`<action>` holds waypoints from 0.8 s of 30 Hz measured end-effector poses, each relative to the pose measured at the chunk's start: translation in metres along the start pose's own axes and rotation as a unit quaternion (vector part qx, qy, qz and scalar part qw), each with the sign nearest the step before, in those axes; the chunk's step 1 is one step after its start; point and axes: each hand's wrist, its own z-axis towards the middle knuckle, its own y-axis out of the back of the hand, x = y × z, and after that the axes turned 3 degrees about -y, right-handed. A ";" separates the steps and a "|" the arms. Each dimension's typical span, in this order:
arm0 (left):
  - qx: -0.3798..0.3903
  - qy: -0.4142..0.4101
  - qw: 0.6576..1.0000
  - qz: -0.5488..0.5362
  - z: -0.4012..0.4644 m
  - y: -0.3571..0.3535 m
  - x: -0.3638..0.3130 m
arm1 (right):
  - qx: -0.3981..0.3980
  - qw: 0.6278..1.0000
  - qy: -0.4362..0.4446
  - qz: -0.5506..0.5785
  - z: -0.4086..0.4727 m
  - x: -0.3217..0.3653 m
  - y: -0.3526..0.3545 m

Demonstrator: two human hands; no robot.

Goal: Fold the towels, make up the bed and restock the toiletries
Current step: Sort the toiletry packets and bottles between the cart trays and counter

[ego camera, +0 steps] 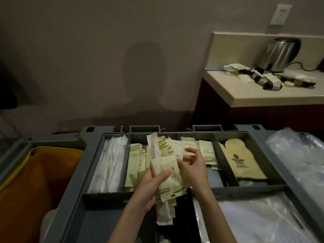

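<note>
My left hand (pixel 150 188) grips a fanned bundle of cream toiletry packets (pixel 168 174) with gold stripes, held over the grey cart tray (pixel 252 187). A long white packet sticks up from the bundle. My right hand (pixel 192 163) is beside the bundle with curled fingers touching its right edge; whether it pinches a packet is unclear. More cream packets (pixel 207 152) lie in the tray's middle compartments. Long white packets (pixel 112 162) fill the left compartment. Tan cloth mitts (pixel 240 160) lie in the right one.
A counter (pixel 259 98) at the upper right holds a steel kettle (pixel 282 53), small dark bottles (pixel 270 84) and loose toiletry packets. A yellow bag (pixel 35 181) hangs on the cart's left. Clear plastic bags (pixel 298 155) lie on the right. A wall stands behind.
</note>
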 end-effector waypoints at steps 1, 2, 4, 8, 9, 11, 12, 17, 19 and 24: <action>0.003 0.004 1.000 -0.001 -0.002 0.003 0.001 | -0.006 1.000 -0.008 0.003 -0.001 -0.002 -0.001; 0.005 0.007 1.000 -0.001 -0.003 0.004 0.002 | -0.014 1.000 -0.011 0.003 -0.002 -0.003 0.000; 0.006 0.011 1.000 -0.009 -0.004 0.004 0.003 | -0.033 0.999 -0.010 -0.001 0.000 -0.003 0.005; -0.005 0.006 1.000 -0.028 0.001 -0.003 0.004 | -0.050 0.999 0.004 0.003 0.010 -0.004 0.013; -0.008 0.001 0.999 -0.030 0.004 -0.005 0.004 | -0.050 0.999 0.003 0.007 0.013 -0.006 0.016; -0.012 -0.011 0.999 -0.038 0.008 -0.011 0.006 | -0.052 0.998 0.002 0.018 0.020 -0.009 0.023; -0.012 -0.014 0.999 -0.043 0.011 -0.014 0.006 | -0.053 0.998 0.003 0.026 0.024 -0.010 0.028; -0.030 -0.012 0.998 -0.044 0.028 -0.034 0.012 | -0.066 0.997 0.012 0.024 0.051 -0.015 0.067; -0.037 -0.015 0.998 -0.047 0.034 -0.038 0.013 | -0.078 0.997 0.009 0.005 0.063 -0.019 0.087; -0.046 -0.012 0.998 -0.050 0.048 -0.046 0.019 | -0.124 0.986 0.007 -0.114 0.095 -0.031 0.122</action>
